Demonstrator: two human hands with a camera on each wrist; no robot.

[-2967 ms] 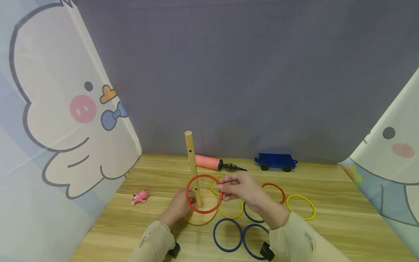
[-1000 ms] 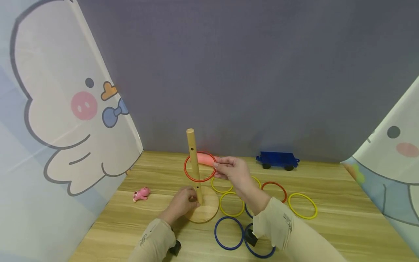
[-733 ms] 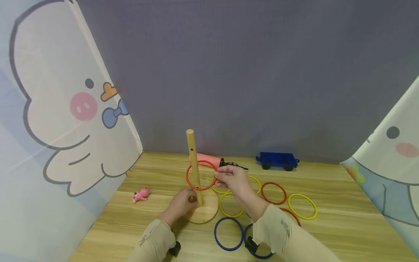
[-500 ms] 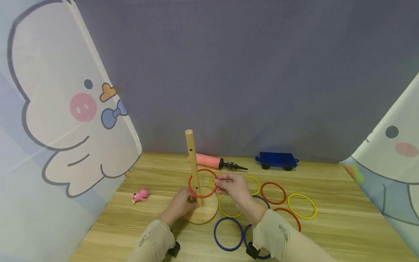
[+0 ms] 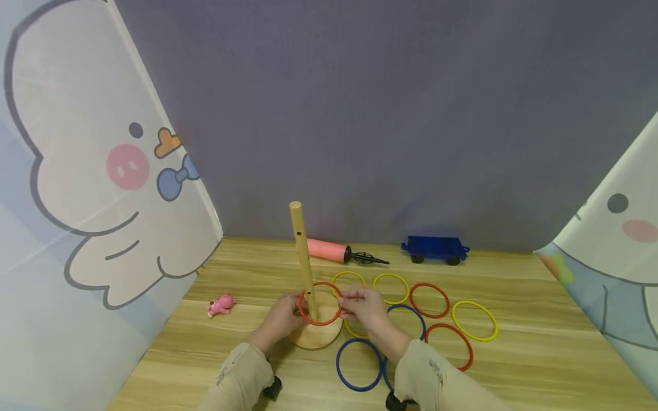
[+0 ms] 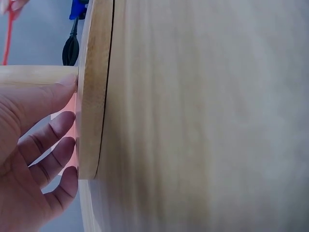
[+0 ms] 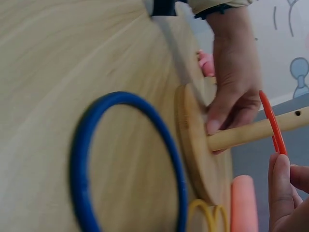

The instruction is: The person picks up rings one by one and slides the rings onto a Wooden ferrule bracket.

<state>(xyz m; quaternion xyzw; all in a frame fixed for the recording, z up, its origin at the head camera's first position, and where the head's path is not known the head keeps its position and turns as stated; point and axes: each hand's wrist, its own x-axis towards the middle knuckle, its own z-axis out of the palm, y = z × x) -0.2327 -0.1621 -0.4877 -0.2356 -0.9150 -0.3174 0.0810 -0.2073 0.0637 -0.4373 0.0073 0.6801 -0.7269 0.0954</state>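
Observation:
A wooden post [image 5: 303, 245] rises from a round wooden base [image 5: 329, 328]. My left hand [image 5: 281, 322] grips the foot of the post, thumb alongside it; in the left wrist view the fingertips [image 6: 67, 145] press on the base. My right hand [image 5: 367, 311] pinches the right side of a red ring [image 5: 320, 324] between thumb and fingers. The ring encircles the lower part of the post, above the base. In the right wrist view the post passes through the red ring [image 7: 271, 116].
Right of the base lie loose rings: blue [image 5: 360, 390], yellow [image 5: 475, 339] and red [image 5: 430, 315], several in all. A pink pump [image 5: 326, 250] and blue toy wagon [image 5: 434, 246] stand by the back curtain. A small pink figure [image 5: 221, 305] lies left.
My right hand first raised the red ring from in front of the post, and has since brought it down along the post towards the base. The left hand has kept its place.

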